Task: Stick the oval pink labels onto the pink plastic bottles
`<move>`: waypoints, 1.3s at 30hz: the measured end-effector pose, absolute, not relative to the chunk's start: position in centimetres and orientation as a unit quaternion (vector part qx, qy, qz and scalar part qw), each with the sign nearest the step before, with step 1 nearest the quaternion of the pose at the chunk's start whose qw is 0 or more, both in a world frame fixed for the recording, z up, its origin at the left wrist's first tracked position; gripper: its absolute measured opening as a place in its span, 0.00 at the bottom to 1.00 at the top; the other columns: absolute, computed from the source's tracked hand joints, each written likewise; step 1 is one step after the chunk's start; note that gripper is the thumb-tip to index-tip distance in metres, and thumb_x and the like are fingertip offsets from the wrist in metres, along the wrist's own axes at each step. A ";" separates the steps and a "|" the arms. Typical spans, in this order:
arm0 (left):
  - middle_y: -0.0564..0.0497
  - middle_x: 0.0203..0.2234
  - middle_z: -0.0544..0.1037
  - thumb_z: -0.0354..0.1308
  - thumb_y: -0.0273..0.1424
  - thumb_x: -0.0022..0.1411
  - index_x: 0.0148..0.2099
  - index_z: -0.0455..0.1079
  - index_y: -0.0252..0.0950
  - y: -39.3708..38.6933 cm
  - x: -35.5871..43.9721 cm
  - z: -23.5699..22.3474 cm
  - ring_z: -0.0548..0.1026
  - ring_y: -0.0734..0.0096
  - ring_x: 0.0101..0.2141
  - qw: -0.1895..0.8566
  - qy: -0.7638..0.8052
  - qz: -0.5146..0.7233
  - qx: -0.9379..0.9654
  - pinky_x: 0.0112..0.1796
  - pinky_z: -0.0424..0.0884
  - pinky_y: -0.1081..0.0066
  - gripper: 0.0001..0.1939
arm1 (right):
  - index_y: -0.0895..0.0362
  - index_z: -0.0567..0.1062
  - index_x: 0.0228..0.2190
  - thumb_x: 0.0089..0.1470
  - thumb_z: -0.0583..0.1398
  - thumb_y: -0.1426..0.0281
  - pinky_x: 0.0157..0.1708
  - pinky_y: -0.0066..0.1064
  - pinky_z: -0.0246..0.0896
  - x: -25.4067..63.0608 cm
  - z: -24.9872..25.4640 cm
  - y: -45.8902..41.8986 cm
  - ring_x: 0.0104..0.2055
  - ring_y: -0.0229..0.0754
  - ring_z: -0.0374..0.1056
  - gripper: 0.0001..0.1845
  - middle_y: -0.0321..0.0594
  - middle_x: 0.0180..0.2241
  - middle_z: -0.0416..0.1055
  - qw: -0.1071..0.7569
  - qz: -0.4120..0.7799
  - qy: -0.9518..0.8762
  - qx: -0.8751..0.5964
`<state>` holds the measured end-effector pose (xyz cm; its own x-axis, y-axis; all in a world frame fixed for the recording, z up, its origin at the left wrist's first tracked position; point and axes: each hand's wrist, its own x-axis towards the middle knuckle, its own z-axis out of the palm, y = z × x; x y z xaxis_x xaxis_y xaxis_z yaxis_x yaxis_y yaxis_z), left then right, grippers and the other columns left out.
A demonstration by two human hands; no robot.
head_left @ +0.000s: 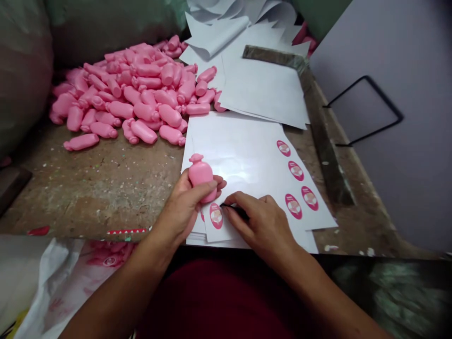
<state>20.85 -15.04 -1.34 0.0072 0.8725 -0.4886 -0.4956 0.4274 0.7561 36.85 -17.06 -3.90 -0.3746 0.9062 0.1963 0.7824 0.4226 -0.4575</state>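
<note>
My left hand (183,202) is wrapped round a pink plastic bottle (201,173), its neck pointing away from me. Just below the bottle, an oval pink sticker (216,216) lies on a white sticker sheet (229,233). My right hand (261,221) pinches a thin dark tool (236,210), whose tip is close to that sticker's right edge; its exact kind is mostly hidden by the fingers. Several more oval stickers (295,170) sit along the right side of the sheets under my hands.
A heap of pink bottles (141,89) covers the back left of the worn wooden table (106,183). White sheets (264,89) and curled paper lie behind. A wooden strip (325,150) and a panel with a black wire handle (384,99) stand right. A bag of pink items (109,259) is below left.
</note>
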 end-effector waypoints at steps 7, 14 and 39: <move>0.49 0.32 0.80 0.65 0.26 0.53 0.51 0.64 0.36 -14.9 21.1 -2.7 0.78 0.66 0.41 0.670 0.495 0.526 0.171 0.49 0.71 0.64 0.23 | 0.56 0.74 0.32 0.63 0.55 0.71 0.31 0.33 0.46 36.4 -4.2 -17.6 0.21 0.40 0.63 0.10 0.34 0.24 0.76 0.220 0.087 -0.821 -0.519; 0.49 0.33 0.79 0.65 0.26 0.53 0.48 0.65 0.35 -14.8 21.3 -2.4 0.77 0.68 0.40 0.678 0.493 0.517 0.173 0.48 0.70 0.65 0.20 | 0.57 0.74 0.32 0.64 0.55 0.72 0.31 0.34 0.45 36.4 -4.3 -17.7 0.21 0.41 0.64 0.09 0.34 0.24 0.76 0.226 0.068 -0.820 -0.521; 0.48 0.33 0.77 0.60 0.28 0.63 0.48 0.68 0.35 -14.4 21.2 -1.7 0.78 0.64 0.43 0.696 0.491 0.507 0.131 0.52 0.69 0.62 0.11 | 0.56 0.73 0.27 0.60 0.59 0.65 0.33 0.35 0.43 36.1 -3.9 -17.2 0.22 0.38 0.61 0.11 0.36 0.25 0.78 0.164 0.103 -0.816 -0.544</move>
<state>21.21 -14.40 -1.72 0.0030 0.8347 -0.5507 -0.5776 0.4510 0.6805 36.13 -17.23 -3.91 -0.3531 0.9226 0.1556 0.8547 0.3857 -0.3473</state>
